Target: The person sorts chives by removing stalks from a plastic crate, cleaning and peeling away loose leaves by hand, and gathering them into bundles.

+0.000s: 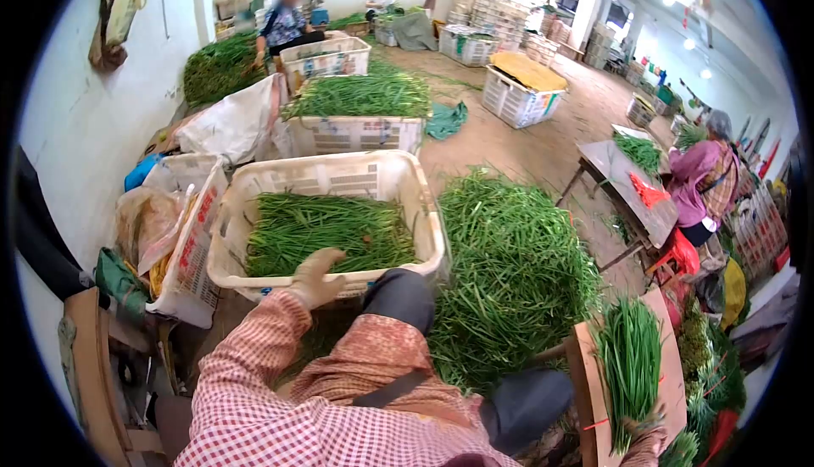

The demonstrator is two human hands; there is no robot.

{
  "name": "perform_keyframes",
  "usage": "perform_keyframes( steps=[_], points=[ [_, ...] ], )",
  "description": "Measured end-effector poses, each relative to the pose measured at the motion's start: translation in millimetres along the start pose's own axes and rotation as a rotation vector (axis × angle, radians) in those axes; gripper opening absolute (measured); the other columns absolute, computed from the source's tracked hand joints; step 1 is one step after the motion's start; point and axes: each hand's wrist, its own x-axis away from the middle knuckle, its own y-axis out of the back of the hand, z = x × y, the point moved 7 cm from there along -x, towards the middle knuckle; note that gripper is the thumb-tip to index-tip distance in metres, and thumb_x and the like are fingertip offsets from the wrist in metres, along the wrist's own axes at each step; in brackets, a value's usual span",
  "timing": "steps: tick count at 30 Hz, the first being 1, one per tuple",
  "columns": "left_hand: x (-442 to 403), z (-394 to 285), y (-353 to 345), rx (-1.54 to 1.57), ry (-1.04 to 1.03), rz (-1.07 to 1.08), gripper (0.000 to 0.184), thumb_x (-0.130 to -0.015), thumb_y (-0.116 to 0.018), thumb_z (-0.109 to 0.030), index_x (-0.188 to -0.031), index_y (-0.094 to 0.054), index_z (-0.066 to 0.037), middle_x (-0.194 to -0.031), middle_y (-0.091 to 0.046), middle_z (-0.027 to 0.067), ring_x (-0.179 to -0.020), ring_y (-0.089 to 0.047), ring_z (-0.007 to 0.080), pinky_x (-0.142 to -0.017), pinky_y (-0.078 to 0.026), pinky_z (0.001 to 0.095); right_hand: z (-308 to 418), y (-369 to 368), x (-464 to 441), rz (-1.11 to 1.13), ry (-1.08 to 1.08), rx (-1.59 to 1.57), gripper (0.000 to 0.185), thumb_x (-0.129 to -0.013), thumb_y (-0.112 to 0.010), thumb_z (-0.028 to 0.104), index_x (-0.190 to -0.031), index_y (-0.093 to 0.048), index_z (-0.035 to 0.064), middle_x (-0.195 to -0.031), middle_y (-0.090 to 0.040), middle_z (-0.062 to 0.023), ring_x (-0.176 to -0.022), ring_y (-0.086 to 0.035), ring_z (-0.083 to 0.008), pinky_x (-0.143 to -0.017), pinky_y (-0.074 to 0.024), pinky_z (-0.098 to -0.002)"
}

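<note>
My left hand (315, 279), in a pale work glove, rests at the near rim of a white plastic crate (326, 166). Its fingers are apart and hold nothing. Inside that crate lie rows of garlic chives (326, 234). At the lower right, my right hand (649, 429) is wrapped at the lower end of a bunch of garlic chives (629, 365), partly hidden by the leaves. The bunch lies lengthwise on a wooden board (589, 382). Red ties show by the board's edges. A large loose heap of garlic chives (513, 272) covers the floor between the crate and the board.
Another crate heaped with chives (360, 98) stands behind mine. A crate with plastic bags (191, 247) is at the left. To the right, a person in purple (699, 170) sits at a low table (623, 183). Two people sit farther back near stacked crates (500, 18).
</note>
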Motion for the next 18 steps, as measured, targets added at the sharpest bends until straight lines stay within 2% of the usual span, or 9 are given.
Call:
perform_keyframes(
  steps=[3,4,6,8,11,12,13,16,18],
  points=[
    [67,87,32,-0.110,0.229,-0.141,0.046,-0.067,-0.072,-0.018,-0.108,-0.057,-0.005,-0.106,-0.059,0.0172,-0.101,-0.056,0.0363,-0.090,-0.046,0.0426,63,135,-2,-0.574,0.369,-0.521,0.103,-0.061,-0.078,0.043,-0.142,-0.028,0.0032,-0.143,-0.029,-0.0280,-0.129,-0.031,-0.0452,-0.105,-0.0301,-0.0508],
    [86,102,36,-0.107,0.341,-0.152,0.046,-0.067,-0.072,-0.019,-0.108,-0.056,-0.006,-0.106,-0.058,0.0172,-0.102,-0.055,0.0367,-0.091,-0.044,0.0443,110,191,13,-0.555,0.431,-0.636,0.094,-0.066,-0.077,0.033,-0.141,-0.030,0.0025,-0.141,-0.032,-0.0270,-0.129,-0.034,-0.0435,-0.106,-0.0316,-0.0467],
    [107,109,40,-0.251,0.439,-0.133,0.060,-0.069,-0.070,-0.019,-0.124,-0.049,-0.008,-0.126,-0.048,0.0175,-0.121,-0.042,0.0357,-0.103,-0.033,0.0436,202,244,6,-0.592,0.590,-0.642,0.074,-0.074,-0.074,0.025,-0.136,-0.039,0.0042,-0.134,-0.044,-0.0251,-0.125,-0.042,-0.0382,-0.104,-0.0348,-0.0421],
    [126,108,27,-0.343,0.592,-0.048,0.074,-0.070,-0.070,-0.025,-0.136,-0.039,-0.011,-0.141,-0.035,0.0165,-0.133,-0.029,0.0331,-0.111,-0.021,0.0439,322,296,48,-0.465,0.887,-0.567,0.062,-0.074,-0.070,0.021,-0.131,-0.048,0.0069,-0.126,-0.053,-0.0194,-0.119,-0.049,-0.0323,-0.103,-0.0363,-0.0373],
    [137,106,4,-0.353,0.810,0.145,0.081,-0.074,-0.068,-0.034,-0.143,-0.029,-0.014,-0.151,-0.021,0.0146,-0.140,-0.015,0.0300,-0.114,-0.010,0.0446,462,323,155,-0.149,1.140,-0.484,0.061,-0.077,-0.069,0.029,-0.131,-0.048,0.0113,-0.129,-0.053,-0.0170,-0.123,-0.047,-0.0326,-0.104,-0.0364,-0.0390],
    [143,105,-4,-0.308,0.793,0.181,0.078,-0.075,-0.067,-0.033,-0.141,-0.031,-0.013,-0.151,-0.019,0.0138,-0.141,-0.013,0.0299,-0.114,-0.012,0.0433,509,308,154,-0.176,1.290,-0.341,0.060,-0.078,-0.068,0.029,-0.132,-0.047,0.0108,-0.133,-0.049,-0.0177,-0.125,-0.045,-0.0341,-0.103,-0.0375,-0.0413],
    [147,105,-10,-0.264,0.808,0.186,0.073,-0.075,-0.069,-0.032,-0.137,-0.038,-0.013,-0.151,-0.022,0.0146,-0.141,-0.014,0.0296,-0.114,-0.016,0.0413,543,305,177,-0.030,1.369,-0.260,0.063,-0.080,-0.068,0.033,-0.134,-0.045,0.0101,-0.137,-0.043,-0.0192,-0.129,-0.039,-0.0341,-0.107,-0.0336,-0.0430],
    [174,105,-12,-0.182,0.819,0.141,0.061,-0.073,-0.071,-0.028,-0.127,-0.050,-0.010,-0.143,-0.034,0.0170,-0.137,-0.026,0.0321,-0.111,-0.025,0.0399,623,286,205,0.050,1.547,-0.233,0.058,-0.081,-0.066,0.032,-0.130,-0.048,0.0078,-0.133,-0.047,-0.0194,-0.124,-0.044,-0.0362,-0.103,-0.0380,-0.0425],
    [188,111,15,-0.162,0.726,-0.125,0.049,-0.072,-0.071,-0.020,-0.117,-0.057,-0.007,-0.136,-0.042,0.0191,-0.130,-0.037,0.0353,-0.108,-0.032,0.0397,660,269,213,0.092,1.656,-0.265,0.052,-0.082,-0.063,0.030,-0.127,-0.051,0.0063,-0.128,-0.051,-0.0196,-0.120,-0.049,-0.0369,-0.101,-0.0403,-0.0409]
  ],
)
